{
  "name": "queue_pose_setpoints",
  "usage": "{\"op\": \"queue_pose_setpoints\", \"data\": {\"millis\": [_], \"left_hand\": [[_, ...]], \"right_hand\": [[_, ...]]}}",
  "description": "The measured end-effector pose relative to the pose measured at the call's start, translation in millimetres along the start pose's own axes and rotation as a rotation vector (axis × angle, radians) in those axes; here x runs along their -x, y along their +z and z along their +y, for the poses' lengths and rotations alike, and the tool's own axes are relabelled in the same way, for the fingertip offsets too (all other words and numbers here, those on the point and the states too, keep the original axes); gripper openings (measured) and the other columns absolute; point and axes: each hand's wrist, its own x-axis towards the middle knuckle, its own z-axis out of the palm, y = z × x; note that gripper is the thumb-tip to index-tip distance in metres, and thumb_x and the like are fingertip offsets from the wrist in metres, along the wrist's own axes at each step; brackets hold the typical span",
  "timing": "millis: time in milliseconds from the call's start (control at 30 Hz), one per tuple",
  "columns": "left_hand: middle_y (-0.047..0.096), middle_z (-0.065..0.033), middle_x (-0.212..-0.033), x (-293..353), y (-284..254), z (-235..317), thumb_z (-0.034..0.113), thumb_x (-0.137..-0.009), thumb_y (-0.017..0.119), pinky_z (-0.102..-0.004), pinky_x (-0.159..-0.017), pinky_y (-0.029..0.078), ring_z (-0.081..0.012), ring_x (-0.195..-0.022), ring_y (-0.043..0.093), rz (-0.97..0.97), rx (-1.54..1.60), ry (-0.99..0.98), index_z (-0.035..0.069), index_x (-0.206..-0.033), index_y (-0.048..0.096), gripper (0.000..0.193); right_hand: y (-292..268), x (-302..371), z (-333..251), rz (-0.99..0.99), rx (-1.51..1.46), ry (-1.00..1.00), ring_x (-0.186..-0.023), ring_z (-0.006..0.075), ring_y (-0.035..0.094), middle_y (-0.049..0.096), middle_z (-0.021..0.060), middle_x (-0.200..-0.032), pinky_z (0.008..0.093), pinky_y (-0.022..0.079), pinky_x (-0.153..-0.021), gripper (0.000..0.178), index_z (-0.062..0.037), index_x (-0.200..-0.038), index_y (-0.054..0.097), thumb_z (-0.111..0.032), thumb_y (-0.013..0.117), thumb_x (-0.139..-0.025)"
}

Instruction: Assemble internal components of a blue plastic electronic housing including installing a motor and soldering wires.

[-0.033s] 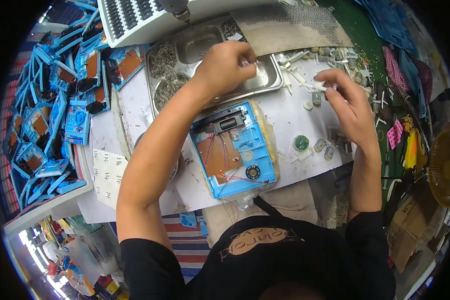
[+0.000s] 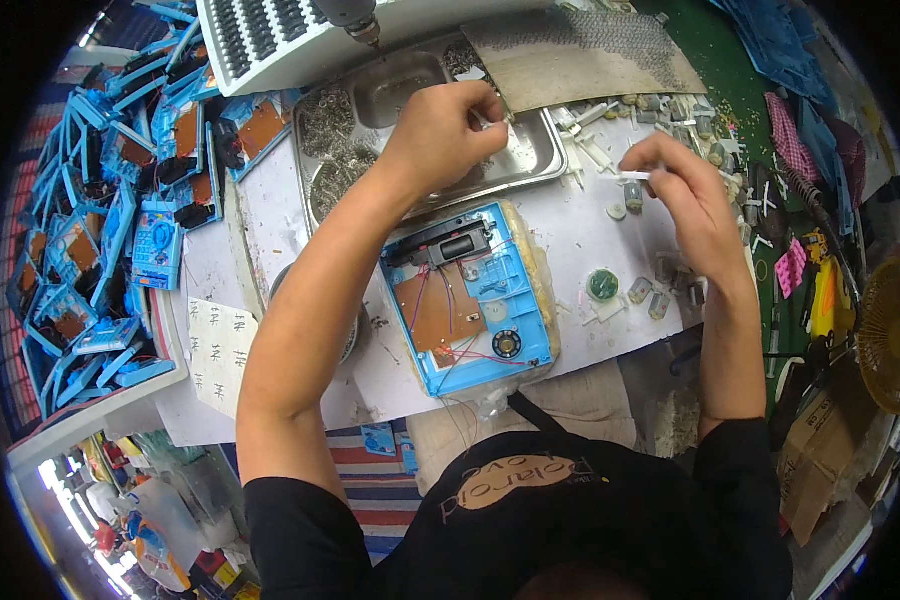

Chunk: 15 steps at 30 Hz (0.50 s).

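My left hand hovers over the steel compartment tray, its fingertips pinched together; whatever sits between them is hidden or too small to name. To the right, my right hand pinches a small white plastic stick between thumb and forefinger, above loose white and metal parts. Between my arms lies an opened blue plastic casing, resting on a yellowish pad. Inside it are a brown circuit board, a black speaker-like module, a round black part and thin red and purple wires.
A large pile of similar blue casings fills the left side. A drill-like tool tip hangs above the tray. Small motors and white plastic pieces lie scattered right, beside a green round container. A marked paper sheet lies left.
My right hand has shifted slightly left, and the white stick in its pinch now shows sideways. The left fingertips have moved slightly over the tray. The blue casing stays put.
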Motion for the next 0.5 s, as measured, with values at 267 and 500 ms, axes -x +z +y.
{"op": "queue_pose_setpoints", "data": {"millis": [267,500], "left_hand": [[0.066,-0.0039,-0.08,30.2,-10.8,27.6,0.01,-0.088,0.071,-0.0246,-0.057,0.041,-0.0063,-0.061,0.048,0.105,-0.018,0.045,0.002,-0.099,0.065,0.015],[0.069,-0.0002,-0.089,38.6,-16.2,14.9,0.016,-0.094,0.072,-0.0224,-0.059,0.042,-0.0055,-0.066,0.052,0.059,0.305,-0.188,0.003,-0.11,0.069,0.021]], "right_hand": [[60.8,-77.5,-1.8,-0.307,-0.025,0.099,-0.066,0.0059,0.048,0.055,-0.0036,-0.07,0.0254,0.038,-0.059,0.047,-0.003,-0.084,0.068,-0.044,0.058,-0.104],[64.3,-92.5,18.4,-0.424,-0.119,-0.013,-0.065,0.0043,0.047,0.056,-0.0041,-0.072,0.0248,0.036,-0.056,0.03,-0.004,-0.097,0.066,-0.033,0.062,-0.102]]}}
